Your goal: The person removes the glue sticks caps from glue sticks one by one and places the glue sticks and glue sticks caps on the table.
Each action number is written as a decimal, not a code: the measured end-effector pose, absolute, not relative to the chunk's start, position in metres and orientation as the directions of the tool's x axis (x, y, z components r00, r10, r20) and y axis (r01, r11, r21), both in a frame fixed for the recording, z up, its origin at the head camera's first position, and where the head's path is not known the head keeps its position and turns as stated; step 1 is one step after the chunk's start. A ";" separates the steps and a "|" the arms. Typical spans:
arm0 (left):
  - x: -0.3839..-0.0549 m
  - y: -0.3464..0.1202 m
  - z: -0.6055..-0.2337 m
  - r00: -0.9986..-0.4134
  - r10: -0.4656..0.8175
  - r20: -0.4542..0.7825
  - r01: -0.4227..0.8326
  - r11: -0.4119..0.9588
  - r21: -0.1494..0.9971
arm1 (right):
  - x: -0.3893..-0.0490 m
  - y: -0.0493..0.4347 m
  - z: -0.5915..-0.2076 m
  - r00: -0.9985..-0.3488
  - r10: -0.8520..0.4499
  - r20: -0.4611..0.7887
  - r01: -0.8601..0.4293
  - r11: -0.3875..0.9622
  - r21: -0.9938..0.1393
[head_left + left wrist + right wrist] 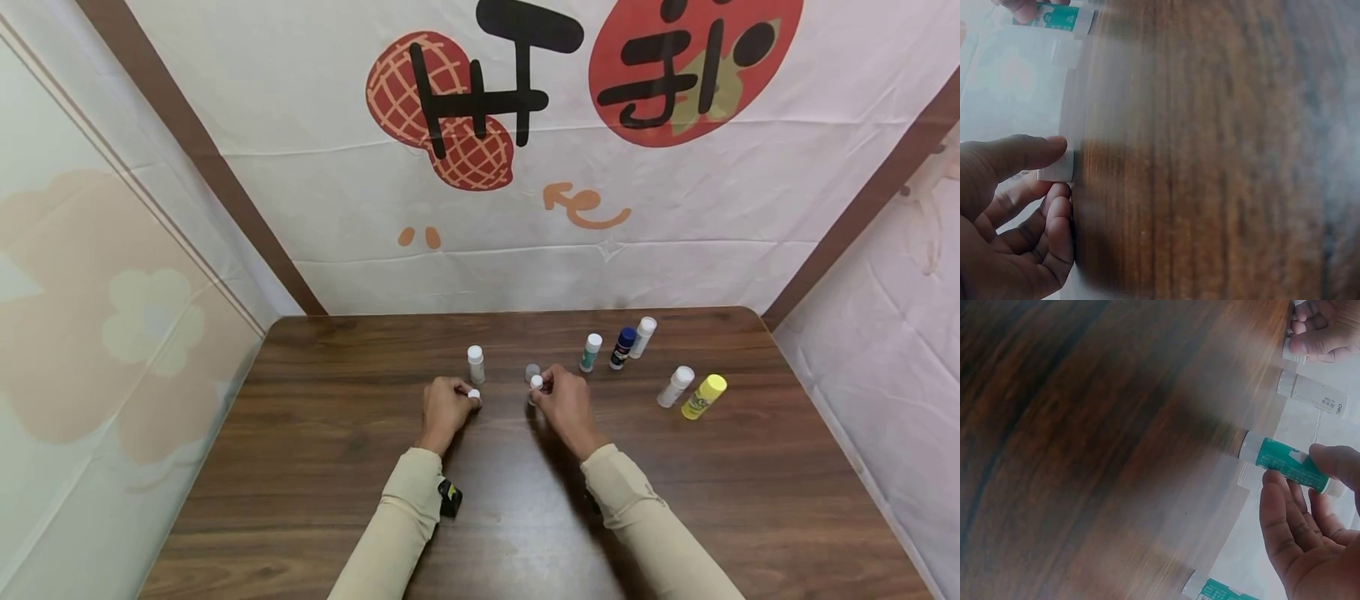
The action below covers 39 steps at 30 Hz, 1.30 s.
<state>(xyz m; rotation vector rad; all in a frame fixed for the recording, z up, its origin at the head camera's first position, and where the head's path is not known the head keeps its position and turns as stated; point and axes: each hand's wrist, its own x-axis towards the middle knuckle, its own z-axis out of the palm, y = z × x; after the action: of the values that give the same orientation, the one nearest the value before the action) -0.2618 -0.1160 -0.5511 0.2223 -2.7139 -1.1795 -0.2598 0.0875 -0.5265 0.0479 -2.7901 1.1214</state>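
My left hand (444,411) pinches a small white cap (1059,167) between thumb and fingers, low at the tabletop. Straight behind it stands a white glue stick (476,365), upright, with printed lettering in the right wrist view. With thumb and fingertips, my right hand (564,407) holds a green-labelled glue stick (1291,464) upright by its upper part; its top is pale and its lower end is at the table. Just behind that stick is a small greyish, see-through piece (532,372), partly covered by it.
To the right stand another green-labelled glue stick (590,355), a dark blue one (622,348), a white one (642,337), a second white one (676,387) and a yellow one (703,397). The brown table (315,467) ends at a printed cloth (525,275).
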 end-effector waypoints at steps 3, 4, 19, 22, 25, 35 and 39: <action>-0.264 -0.116 -0.549 -0.975 -0.204 0.084 -0.076 0.669 0.739 | -0.261 0.088 -0.525 -0.992 0.025 0.125 -0.069 0.721 -0.689; -0.264 -0.116 -0.549 -0.976 -0.203 0.081 -0.077 0.668 0.740 | -0.260 0.088 -0.524 -0.993 0.025 0.120 -0.065 0.720 -0.691; -0.261 -0.118 -0.553 -0.975 -0.222 0.029 -0.117 0.613 0.781 | -0.251 0.116 -0.512 -0.995 0.043 0.091 -0.033 0.716 -0.697; -0.261 -0.119 -0.552 -0.975 -0.221 0.032 -0.112 0.608 0.786 | -0.255 0.127 -0.511 -0.989 0.116 0.091 0.017 0.702 -0.712; -0.261 -0.119 -0.551 -0.975 -0.221 0.023 -0.119 0.608 0.785 | -0.260 0.136 -0.514 -0.977 0.195 0.086 0.070 0.675 -0.734; -0.258 -0.120 -0.549 -0.973 -0.229 0.023 -0.124 0.603 0.788 | -0.276 0.152 -0.531 -0.928 0.350 0.125 0.125 0.610 -0.782; -0.259 -0.121 -0.548 -0.973 -0.232 0.003 -0.139 0.594 0.792 | -0.279 0.152 -0.527 -0.914 0.351 0.203 0.059 0.610 -0.790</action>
<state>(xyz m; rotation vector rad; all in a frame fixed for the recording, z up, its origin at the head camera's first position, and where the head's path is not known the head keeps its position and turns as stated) -0.2588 -0.1205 -0.5475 0.3163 -2.7087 -1.3326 -0.2790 0.1521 -0.5273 -0.3298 -2.5004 1.2095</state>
